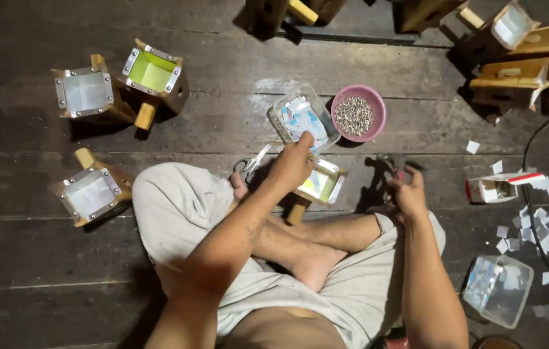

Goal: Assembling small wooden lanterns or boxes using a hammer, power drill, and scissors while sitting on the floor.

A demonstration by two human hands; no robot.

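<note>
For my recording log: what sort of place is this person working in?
Probably a home or small craft workshop with work done on the floor: a dark wooden plank floor, small wooden box-like pieces with metal frames, a pink bowl of tiny metal bits, and scattered paper scraps.

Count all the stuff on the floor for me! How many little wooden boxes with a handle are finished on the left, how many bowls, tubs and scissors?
Wooden boxes with a handle, on the left: 3
Pink bowl of small silvery bits: 1
Clear plastic tubs: 2
Scissors: 1
Total: 7
</note>
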